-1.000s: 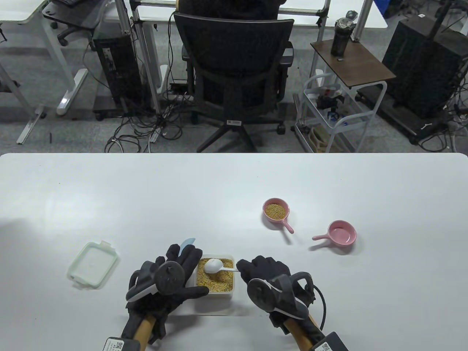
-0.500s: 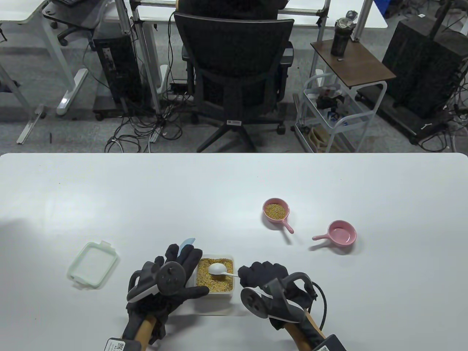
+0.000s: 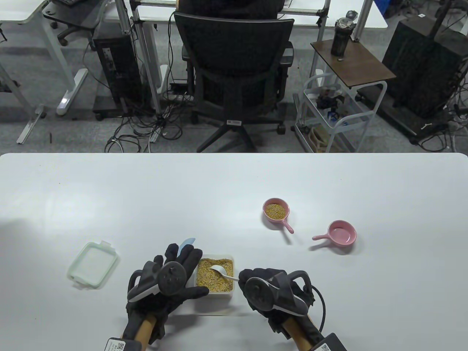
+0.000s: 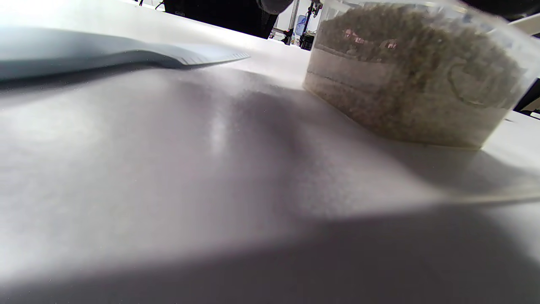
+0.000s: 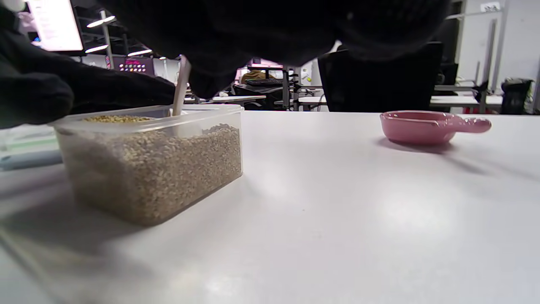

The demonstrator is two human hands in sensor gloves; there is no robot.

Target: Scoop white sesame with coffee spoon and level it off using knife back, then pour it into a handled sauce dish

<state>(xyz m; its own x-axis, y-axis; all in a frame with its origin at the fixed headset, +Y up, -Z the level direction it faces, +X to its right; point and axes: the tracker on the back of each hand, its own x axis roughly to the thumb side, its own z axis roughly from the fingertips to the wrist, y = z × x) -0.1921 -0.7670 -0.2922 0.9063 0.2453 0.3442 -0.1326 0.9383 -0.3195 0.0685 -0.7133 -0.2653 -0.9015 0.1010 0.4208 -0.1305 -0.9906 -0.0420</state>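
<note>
Two pink handled sauce dishes wait toward the right of the white table (image 3: 234,182): the farther one (image 3: 276,211) already carries sesame, the nearer one (image 3: 342,233) looks empty, and both sit well apart from where I work. At the near edge stands the clear rectangular plastic tub of tan sesame (image 3: 215,275). My right hand (image 3: 264,287) pinches the handle of the small white coffee spoon (image 3: 220,271), fingers curled round it, with the bowl dipped at a slant into the seeds; I judge this to be the scooping step. My left hand (image 3: 172,278) lies with straight, relaxed fingers against the tub's left wall, steadying it and gripping nothing, while the pale blue knife (image 3: 186,243) rests on the table just beyond those fingers, its blade low and flat in the left wrist view. A translucent green-rimmed lid (image 3: 93,265) sits off to the left. The risks I see: a tilted or overfilled spoon would spill seeds over the tub wall as it rises. Once the steadying hand leaves for the knife, a light tub may slide or tip. The carry to the empty dish is long, so any wobble scatters grains.
</note>
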